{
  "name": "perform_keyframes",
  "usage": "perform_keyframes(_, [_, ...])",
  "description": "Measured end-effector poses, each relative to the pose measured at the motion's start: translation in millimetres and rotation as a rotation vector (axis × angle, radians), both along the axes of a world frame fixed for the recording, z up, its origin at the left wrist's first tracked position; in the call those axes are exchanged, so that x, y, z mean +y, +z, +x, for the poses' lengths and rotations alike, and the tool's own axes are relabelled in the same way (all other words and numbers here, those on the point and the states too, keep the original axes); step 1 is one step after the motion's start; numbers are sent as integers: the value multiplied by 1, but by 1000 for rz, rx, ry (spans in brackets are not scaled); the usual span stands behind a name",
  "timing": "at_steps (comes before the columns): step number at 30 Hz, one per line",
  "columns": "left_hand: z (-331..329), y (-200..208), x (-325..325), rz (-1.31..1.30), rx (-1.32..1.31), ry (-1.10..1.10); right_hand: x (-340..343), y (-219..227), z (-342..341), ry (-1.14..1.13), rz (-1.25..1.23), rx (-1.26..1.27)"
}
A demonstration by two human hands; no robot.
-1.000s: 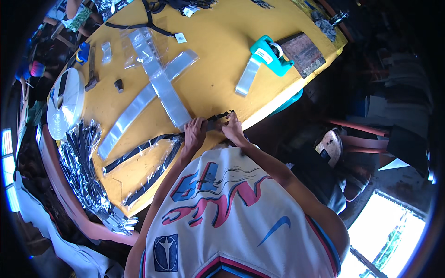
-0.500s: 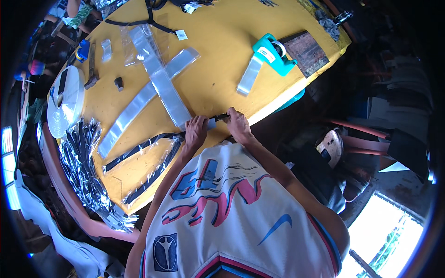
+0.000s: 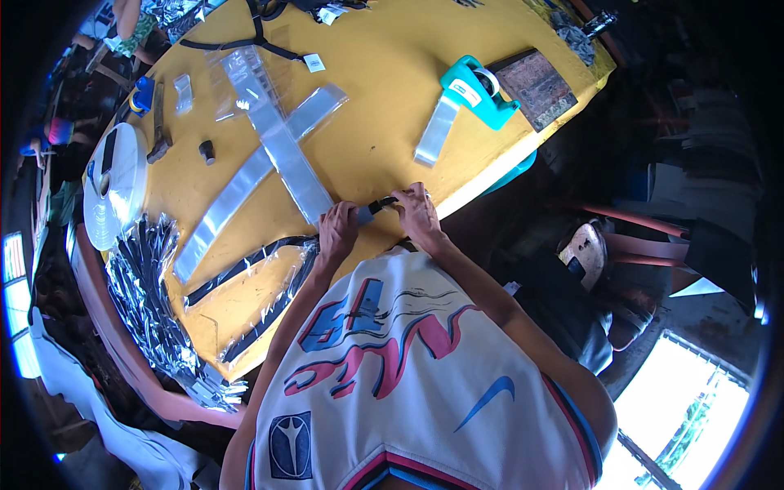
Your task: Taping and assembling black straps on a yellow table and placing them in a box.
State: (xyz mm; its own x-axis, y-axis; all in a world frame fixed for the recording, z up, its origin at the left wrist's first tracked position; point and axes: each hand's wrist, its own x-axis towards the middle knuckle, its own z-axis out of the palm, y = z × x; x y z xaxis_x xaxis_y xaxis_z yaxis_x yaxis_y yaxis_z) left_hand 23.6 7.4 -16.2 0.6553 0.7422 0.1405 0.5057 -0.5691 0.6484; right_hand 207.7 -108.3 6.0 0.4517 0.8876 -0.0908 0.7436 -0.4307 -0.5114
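Note:
Near the table's front edge, my left hand (image 3: 337, 232) is closed around one end of a black strap (image 3: 382, 204). My right hand (image 3: 418, 216) pinches the same strap a short way to the right. Between them shows a small pale, shiny piece (image 3: 364, 215), perhaps plastic or a label. Left of my left hand lie black strap lengths in a clear plastic sleeve (image 3: 255, 263), running out across the table. Whether they join the held strap is hidden behind my left hand. Just beyond, flat clear plastic sleeves (image 3: 298, 181) lie crossed.
On the yellow table (image 3: 384, 106) stand a teal tape dispenser (image 3: 482, 94) and a dark rectangular block (image 3: 535, 88). Left are a hammer (image 3: 159, 131), a white reel (image 3: 122, 184) and a heap of plastic-wrapped black straps (image 3: 155, 294). A black strap with a tag (image 3: 260, 28) lies far back.
My hands have spread slightly apart, the left shifting a little left and the right rising slightly. More of the black strap shows between them. The view has shifted slightly.

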Motion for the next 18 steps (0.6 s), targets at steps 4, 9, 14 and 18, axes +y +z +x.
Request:
perform_keyframes(4, [-5,0,3,-67,28,0,3,8,-4,50,74,-1])
perform_keyframes(9, [-9,0,2,-15,32,16,8,1,-3,125,34,-49])
perform_keyframes(14, [-17,-2,3,4,61,22,12,4,5,239,21,-136])
perform_keyframes(18, [-21,-1,-2,27,134,60,12,-6,4,254,61,-184])
